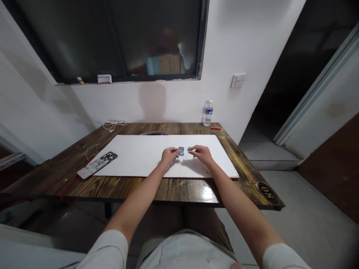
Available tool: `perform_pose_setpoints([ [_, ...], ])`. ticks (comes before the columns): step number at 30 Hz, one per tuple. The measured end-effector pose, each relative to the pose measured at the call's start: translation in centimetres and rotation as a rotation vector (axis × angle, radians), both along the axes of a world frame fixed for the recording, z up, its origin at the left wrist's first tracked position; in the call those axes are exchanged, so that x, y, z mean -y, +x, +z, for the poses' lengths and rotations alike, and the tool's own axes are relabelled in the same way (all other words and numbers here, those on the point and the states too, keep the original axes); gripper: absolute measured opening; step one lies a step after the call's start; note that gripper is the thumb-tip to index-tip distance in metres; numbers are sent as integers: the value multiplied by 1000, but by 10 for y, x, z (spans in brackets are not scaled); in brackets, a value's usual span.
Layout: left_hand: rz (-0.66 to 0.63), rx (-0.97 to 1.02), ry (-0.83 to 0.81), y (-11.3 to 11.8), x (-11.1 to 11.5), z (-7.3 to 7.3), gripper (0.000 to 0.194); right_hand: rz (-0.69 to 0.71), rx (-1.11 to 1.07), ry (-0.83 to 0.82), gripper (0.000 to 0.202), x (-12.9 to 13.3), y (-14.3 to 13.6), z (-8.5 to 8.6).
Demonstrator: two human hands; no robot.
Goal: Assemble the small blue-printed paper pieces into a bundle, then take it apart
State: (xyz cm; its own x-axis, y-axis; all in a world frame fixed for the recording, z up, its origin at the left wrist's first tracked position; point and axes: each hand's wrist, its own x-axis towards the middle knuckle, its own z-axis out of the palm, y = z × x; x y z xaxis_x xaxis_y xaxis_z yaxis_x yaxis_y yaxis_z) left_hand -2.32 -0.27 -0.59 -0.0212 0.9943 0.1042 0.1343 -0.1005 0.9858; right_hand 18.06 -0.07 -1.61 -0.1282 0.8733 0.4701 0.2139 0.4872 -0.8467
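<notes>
Over the white board, my left hand (169,155) pinches a small blue and white piece (181,151) between thumb and fingertips, held upright. Just to its right, my right hand (202,153) has thumb and fingers closed on a small, thin, pale bluish piece (189,149), too small to name. A narrow gap separates the two pieces. Both hands are above the right half of the white board (134,157), and their shadows fall on it.
A phone (101,163) lies at the board's left edge. Behind the board are a white cable (114,124), a water bottle (208,114) and a red pen-like object (215,128). A round black "08" plate (267,192) sits at the wooden table's (168,190) right front corner.
</notes>
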Motion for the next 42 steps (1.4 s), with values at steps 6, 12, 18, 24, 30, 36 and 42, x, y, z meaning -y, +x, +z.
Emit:
perform_pose_setpoints([
  [6,-29,-45,-28,-1,2,0,34,150,-122,-111,36,7,-10,5],
  [12,-172,-54,-42,1,4,0,41,100,-188,-164,43,5,-13,-1],
  [18,-304,-105,41,1,6,3,43,150,-181,-268,43,6,-13,0],
  [24,-434,-78,64,-2,5,2,42,234,-127,-315,37,11,-14,5],
  [30,-293,-79,112,-2,-1,-2,43,195,-245,-303,36,8,-14,4],
  [36,84,-382,247,-10,-3,1,25,32,-474,-363,47,-5,-9,-5],
  [42,-42,-1107,364,-5,15,10,22,-43,-487,-362,52,-10,-7,-8],
])
